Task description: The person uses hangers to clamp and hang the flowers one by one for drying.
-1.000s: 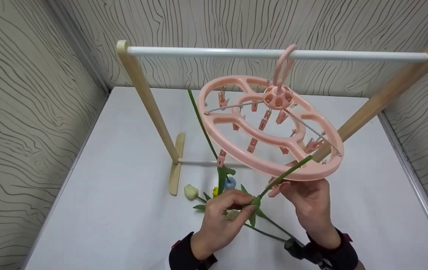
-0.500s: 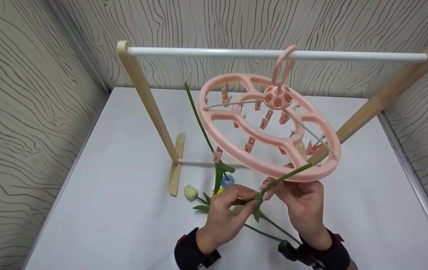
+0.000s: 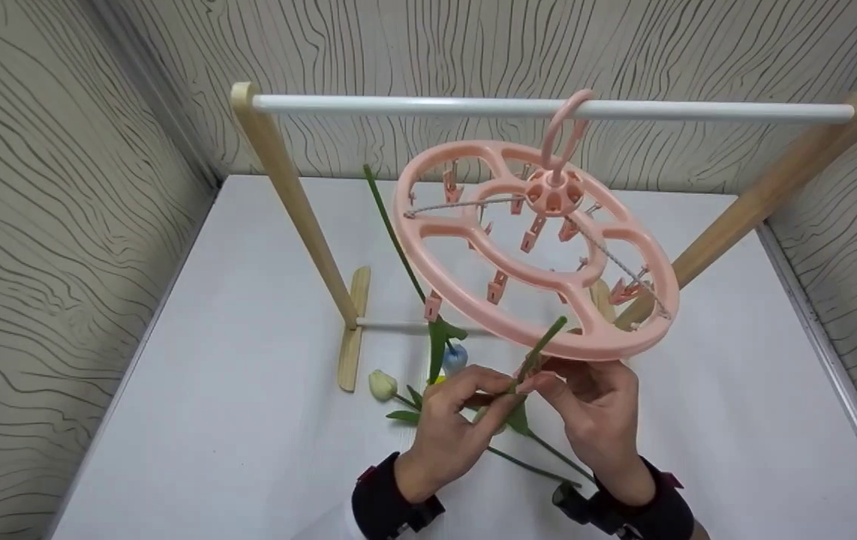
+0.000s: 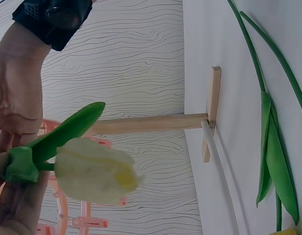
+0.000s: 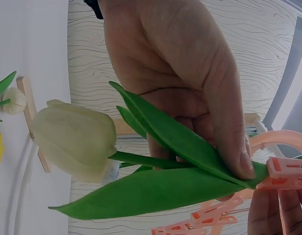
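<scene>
My left hand [image 3: 451, 424] pinches a white tulip at its leaf base; the stem [image 3: 546, 341] points up in front of the pink clip hanger [image 3: 601, 346]. In the right wrist view, the white bloom [image 5: 75, 142] points left, and a pink clothespin [image 5: 288, 169] meets the leaf base. Whether it grips the stem is unclear. My right hand [image 3: 597, 420] holds this clothespin under the hanger's near rim, its fingertips close to my left hand's. A blue tulip [image 3: 455, 358] hangs upside down from another clothespin [image 3: 433, 306] at the hanger's left.
The hanger hooks over a white rail [image 3: 398, 106] between wooden posts [image 3: 297, 202]. A white tulip [image 3: 382, 385], a yellow bloom [image 3: 440, 379] and green stems [image 3: 533, 465] lie on the white table [image 3: 248, 420]. More clothespins [image 3: 497, 286] dangle from the hanger.
The tulip's stem has turned more upright, its tip moving left. My right hand has shifted left with the clothespin, closer to my left hand. The hanger has swung slightly.
</scene>
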A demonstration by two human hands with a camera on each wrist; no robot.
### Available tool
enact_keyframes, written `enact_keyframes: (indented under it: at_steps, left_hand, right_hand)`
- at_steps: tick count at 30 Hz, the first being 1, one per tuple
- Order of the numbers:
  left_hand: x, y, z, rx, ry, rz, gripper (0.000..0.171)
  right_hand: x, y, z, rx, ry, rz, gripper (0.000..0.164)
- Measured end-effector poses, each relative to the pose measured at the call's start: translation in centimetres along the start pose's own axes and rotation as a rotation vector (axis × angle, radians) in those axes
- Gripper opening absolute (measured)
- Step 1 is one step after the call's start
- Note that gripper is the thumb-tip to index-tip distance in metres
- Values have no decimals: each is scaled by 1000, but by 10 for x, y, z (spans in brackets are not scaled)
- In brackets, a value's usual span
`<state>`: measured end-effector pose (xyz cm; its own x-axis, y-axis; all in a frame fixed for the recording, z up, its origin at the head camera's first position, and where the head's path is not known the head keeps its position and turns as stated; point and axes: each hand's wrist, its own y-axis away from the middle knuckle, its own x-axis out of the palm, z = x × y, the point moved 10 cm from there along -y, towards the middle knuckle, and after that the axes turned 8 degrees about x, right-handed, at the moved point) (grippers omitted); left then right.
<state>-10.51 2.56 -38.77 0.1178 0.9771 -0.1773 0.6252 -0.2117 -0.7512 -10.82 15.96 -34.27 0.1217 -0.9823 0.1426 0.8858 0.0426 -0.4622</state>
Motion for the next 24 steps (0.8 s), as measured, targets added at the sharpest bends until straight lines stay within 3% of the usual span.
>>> enact_keyframes:
  at_steps: [13, 17, 24]
  left_hand:
    - [-12, 4, 9, -21, -70, 26, 13]
    - [-19, 7, 13, -41, -70, 7, 12]
    - [-30, 10, 18, -54, -89, -40, 11]
  right_hand:
    - [-4, 9, -16, 56, 148, 21, 46]
    - [-4, 17, -31, 137, 242, 87, 42]
    - [-7, 32, -61, 310, 381, 165, 21]
